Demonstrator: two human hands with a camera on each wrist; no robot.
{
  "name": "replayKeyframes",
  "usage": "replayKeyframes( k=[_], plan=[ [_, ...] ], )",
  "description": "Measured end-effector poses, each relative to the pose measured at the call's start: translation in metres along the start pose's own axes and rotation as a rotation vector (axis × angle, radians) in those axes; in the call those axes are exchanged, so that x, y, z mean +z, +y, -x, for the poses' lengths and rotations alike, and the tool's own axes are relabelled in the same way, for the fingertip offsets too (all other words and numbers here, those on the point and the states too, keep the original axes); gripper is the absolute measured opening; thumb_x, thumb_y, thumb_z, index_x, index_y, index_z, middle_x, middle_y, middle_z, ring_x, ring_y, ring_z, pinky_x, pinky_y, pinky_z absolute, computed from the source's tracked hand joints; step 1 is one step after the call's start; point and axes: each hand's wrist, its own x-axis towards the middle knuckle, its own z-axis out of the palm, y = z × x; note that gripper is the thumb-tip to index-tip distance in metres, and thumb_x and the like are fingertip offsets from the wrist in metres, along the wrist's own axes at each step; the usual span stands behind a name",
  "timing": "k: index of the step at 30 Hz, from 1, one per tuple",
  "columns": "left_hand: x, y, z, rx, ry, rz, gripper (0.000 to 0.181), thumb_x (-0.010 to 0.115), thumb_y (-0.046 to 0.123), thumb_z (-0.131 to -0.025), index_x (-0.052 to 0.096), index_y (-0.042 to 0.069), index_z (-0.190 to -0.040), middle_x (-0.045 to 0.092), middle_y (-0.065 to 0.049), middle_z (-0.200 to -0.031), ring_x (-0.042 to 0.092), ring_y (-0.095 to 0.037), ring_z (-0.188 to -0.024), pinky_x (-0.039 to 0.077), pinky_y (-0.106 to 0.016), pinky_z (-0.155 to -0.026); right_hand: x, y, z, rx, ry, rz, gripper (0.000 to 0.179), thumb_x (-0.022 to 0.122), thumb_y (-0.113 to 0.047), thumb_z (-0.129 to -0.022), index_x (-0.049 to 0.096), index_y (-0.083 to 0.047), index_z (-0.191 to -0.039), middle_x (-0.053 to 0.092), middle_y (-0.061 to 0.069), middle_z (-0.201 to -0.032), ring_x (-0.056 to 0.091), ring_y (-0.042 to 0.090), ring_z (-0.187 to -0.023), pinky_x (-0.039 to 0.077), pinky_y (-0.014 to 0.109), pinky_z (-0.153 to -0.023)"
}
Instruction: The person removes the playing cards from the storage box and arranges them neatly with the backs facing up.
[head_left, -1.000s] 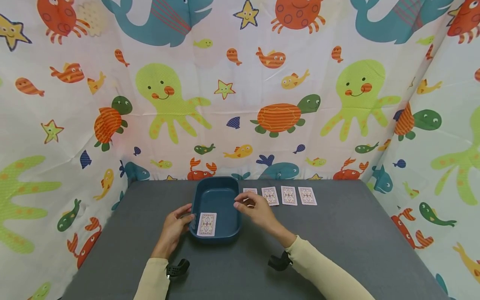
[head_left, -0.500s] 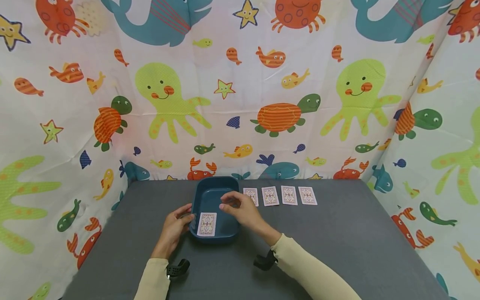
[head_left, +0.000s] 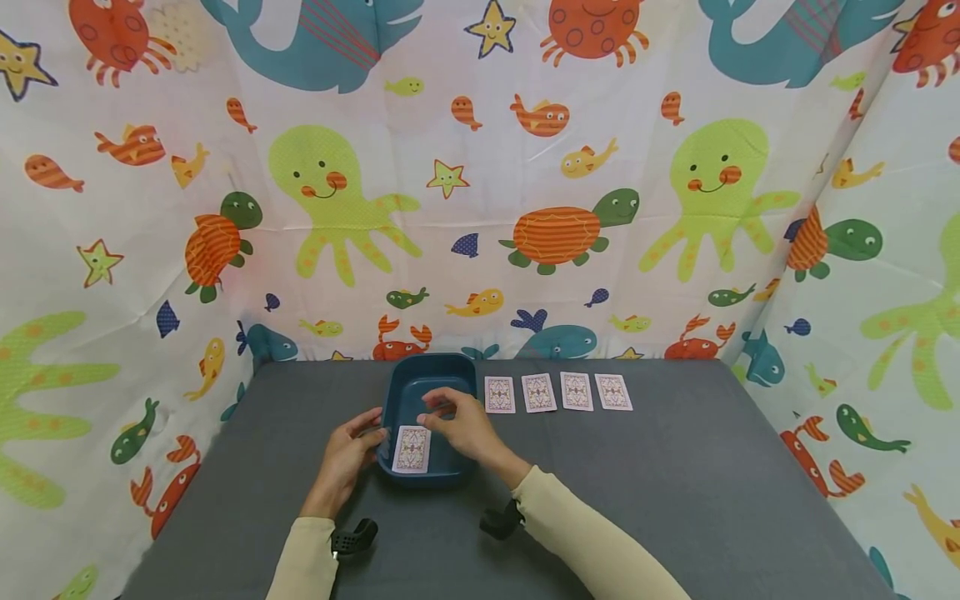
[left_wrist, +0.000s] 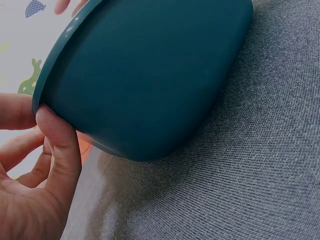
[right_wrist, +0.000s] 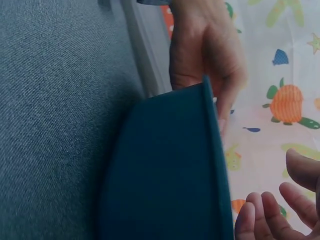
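Note:
A dark blue rectangular tray (head_left: 442,477) with rounded corners stands on the grey table. One playing card (head_left: 412,450) lies face down in its front left part. At the left rim, my left hand (head_left: 341,467) pinches the tray's edge; the left wrist view shows the thumb (left_wrist: 60,145) against the outer wall. Over the tray, just right of that card, hovers my right hand (head_left: 465,429). Its fingers are loosely bent with the thumb apart, and I see nothing between them in the right wrist view.
Several more face-down cards (head_left: 576,392) form a row on the grey tabletop (head_left: 712,500), right of the tray near the back edge. Behind and beside the table hangs a white curtain (head_left: 480,233) printed with sea animals. A dark device is strapped to each wrist.
My right hand has moved left, from the tray's right rim to above its middle, uncovering the leftmost card of the row. The left hand and tray have stayed put.

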Motion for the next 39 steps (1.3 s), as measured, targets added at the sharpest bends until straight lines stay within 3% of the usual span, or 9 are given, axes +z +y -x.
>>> replayKeyframes(
  k=[12,19,25,32,39],
  plan=[
    [-0.001,-0.002,-0.001,0.011,-0.008,-0.004,0.047,0.061,0.011,-0.094,0.053,0.012,-0.140,0.052,-0.013,-0.139,0.057,-0.019,-0.101,0.049,-0.028,-0.072,0.022,0.007,-0.015,0.081,0.011,0.079,0.035,0.075,-0.022,-0.087,0.068,-0.014,-0.121,0.069,0.011,-0.116,0.065,0.019,-0.097,0.054,0.033,-0.080],
    [0.000,-0.001,0.001,0.006,-0.011,-0.013,0.047,0.061,0.012,-0.094,0.053,0.012,-0.140,0.051,-0.013,-0.141,0.058,-0.013,-0.096,0.050,-0.028,-0.072,0.027,0.012,-0.022,0.135,0.025,0.140,0.039,0.077,-0.020,-0.084,0.068,-0.008,-0.120,0.069,0.012,-0.117,0.062,0.017,-0.094,0.053,0.034,-0.080],
    [0.000,0.001,0.001,-0.006,-0.006,-0.010,0.046,0.061,0.012,-0.094,0.054,0.013,-0.140,0.052,-0.012,-0.140,0.057,-0.018,-0.101,0.050,-0.029,-0.074,0.030,0.017,-0.028,0.202,0.009,0.170,0.042,0.080,-0.022,-0.082,0.068,-0.010,-0.120,0.069,0.012,-0.116,0.061,0.020,-0.096,0.053,0.039,-0.085],
    [0.000,0.000,0.000,-0.010,-0.008,0.001,0.047,0.061,0.012,-0.094,0.053,0.014,-0.140,0.052,-0.011,-0.141,0.057,-0.023,-0.106,0.050,-0.029,-0.074,0.034,0.023,-0.032,0.258,-0.023,0.248,0.040,0.084,-0.022,-0.076,0.071,-0.009,-0.111,0.068,0.008,-0.101,0.058,0.020,-0.088,0.052,0.036,-0.077],
    [0.001,0.004,0.003,0.002,-0.021,0.010,0.048,0.061,0.011,-0.094,0.052,0.012,-0.141,0.051,-0.014,-0.142,0.057,-0.024,-0.106,0.050,-0.028,-0.073,0.035,0.025,-0.032,0.240,-0.043,0.345,0.045,0.089,-0.021,-0.069,0.071,-0.008,-0.109,0.065,0.004,-0.091,0.056,0.018,-0.082,0.048,0.034,-0.073]
  ],
)
